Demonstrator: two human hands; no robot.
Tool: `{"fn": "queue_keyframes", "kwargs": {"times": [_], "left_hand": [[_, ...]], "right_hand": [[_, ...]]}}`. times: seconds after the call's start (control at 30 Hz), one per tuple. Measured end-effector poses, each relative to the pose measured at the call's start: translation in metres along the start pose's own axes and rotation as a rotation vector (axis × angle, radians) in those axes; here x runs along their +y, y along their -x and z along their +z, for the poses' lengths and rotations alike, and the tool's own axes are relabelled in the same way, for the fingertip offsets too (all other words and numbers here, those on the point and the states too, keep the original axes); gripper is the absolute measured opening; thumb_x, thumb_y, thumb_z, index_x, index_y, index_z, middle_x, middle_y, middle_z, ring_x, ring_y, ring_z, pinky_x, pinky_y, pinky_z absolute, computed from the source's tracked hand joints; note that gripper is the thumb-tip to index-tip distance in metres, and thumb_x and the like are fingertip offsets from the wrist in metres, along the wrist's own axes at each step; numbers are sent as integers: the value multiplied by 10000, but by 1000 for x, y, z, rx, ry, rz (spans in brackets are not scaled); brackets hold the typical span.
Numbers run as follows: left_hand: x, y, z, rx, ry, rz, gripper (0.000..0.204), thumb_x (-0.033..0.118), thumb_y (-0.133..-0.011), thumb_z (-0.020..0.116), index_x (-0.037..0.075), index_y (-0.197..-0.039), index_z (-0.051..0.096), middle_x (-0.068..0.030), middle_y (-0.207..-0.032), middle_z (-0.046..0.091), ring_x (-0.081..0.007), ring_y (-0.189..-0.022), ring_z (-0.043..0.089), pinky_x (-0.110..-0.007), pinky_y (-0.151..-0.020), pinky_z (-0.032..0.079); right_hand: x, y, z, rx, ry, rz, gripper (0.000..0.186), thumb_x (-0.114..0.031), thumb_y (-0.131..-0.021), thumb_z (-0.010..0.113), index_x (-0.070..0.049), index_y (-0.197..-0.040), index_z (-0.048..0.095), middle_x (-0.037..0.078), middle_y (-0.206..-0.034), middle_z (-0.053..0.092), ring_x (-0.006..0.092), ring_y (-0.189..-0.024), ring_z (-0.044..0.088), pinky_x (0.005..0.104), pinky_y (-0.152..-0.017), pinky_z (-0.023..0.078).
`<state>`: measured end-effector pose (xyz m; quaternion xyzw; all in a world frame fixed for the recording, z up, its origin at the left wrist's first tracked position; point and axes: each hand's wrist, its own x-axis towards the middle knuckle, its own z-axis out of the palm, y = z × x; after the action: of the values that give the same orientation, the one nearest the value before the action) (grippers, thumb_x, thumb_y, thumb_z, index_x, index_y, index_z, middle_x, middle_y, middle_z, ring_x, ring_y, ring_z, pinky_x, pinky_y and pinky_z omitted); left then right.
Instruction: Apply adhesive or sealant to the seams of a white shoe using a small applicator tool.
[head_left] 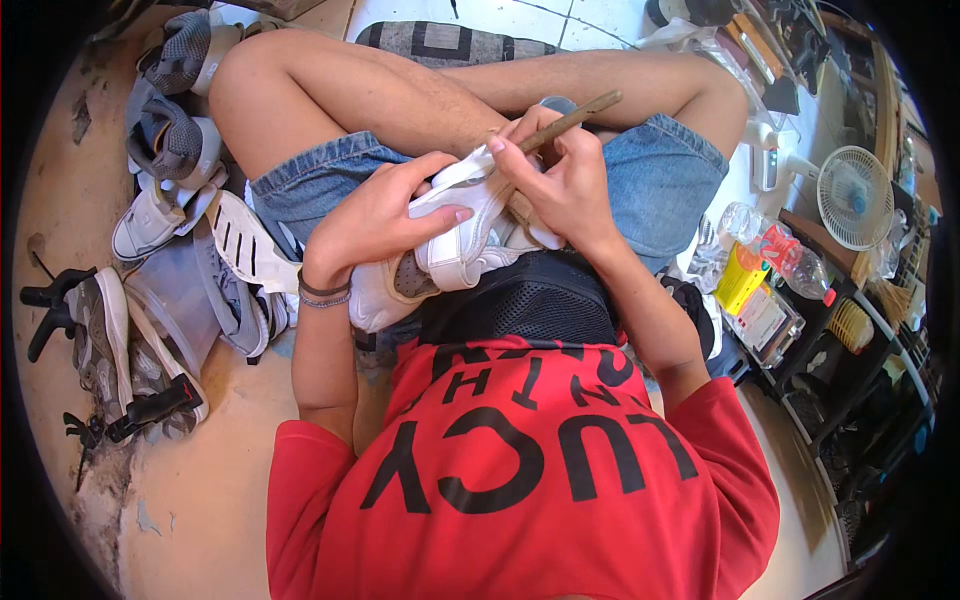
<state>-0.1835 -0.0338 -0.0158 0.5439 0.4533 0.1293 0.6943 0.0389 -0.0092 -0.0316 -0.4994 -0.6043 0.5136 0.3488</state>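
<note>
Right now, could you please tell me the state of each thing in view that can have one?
Left grip, closed on the white shoe.
White shoe, tilted, held at the lap.
Right grip, closed around the wooden stick.
Wooden stick, slanted.
Clear bottle, capped.
White fan, running or not: cannot tell.

Left hand (pixel 385 212) spread, right fingers (pixel 578 147) curled

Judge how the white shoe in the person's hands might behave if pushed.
The white shoe would probably give a little, as its upper looks soft. Its strap may flex separately, being a narrow band across the upper. Rolling seems unlikely, given its long, uneven shape.
</note>
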Motion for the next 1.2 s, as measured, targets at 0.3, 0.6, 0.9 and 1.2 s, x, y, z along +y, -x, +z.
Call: {"fn": "queue_keyframes", "kwargs": {"times": [0.3, 0.6, 0.9, 1.2], "left_hand": [[0, -4, -3, 9, -21, -9, 489, 225, -883, 732, -30, -1268, 574, -107, -966, 683, -125, -849, 622, -292, -758, 507], [0, -3, -3, 6, 24, -9, 488, 217, -888, 736, -29, -1274, 569, -104, -999, 684, -121, -869, 630, -285, -766, 512], [0, -2, -3, 6, 28, -16, 479, 198, -888, 732, -29, -1276, 565, -99, -998, 679, -116, -861, 618, -281, -762, 510], [-3, -3, -3, 23, -28, 47, 474, 203, -889, 729, -38, -1264, 567, -112, -986, 678, -127, -864, 619, -298, -768, 509]], "right_hand": [[-6, -7, -1, 31, 38, 91, 205, -124, -862, 724, 10, -744, 624, 33, -616, 608, 86, -577, 572, 252, -544, 443], [-8, -6, -8, -83, -250, 126, 218, -35, -983, 601, -17, -784, 516, 122, -764, 683, 192, -869, 728, 270, -686, 550], [-19, -6, -1, -112, -133, 206, 201, -136, -900, 737, 7, -792, 647, 41, -700, 665, 90, -627, 581, 258, -579, 458], [9, -9, 2, -19, -123, 18, 223, -172, -863, 789, -1, -790, 665, 15, -711, 632, 87, -680, 535, 272, -637, 434]]}}
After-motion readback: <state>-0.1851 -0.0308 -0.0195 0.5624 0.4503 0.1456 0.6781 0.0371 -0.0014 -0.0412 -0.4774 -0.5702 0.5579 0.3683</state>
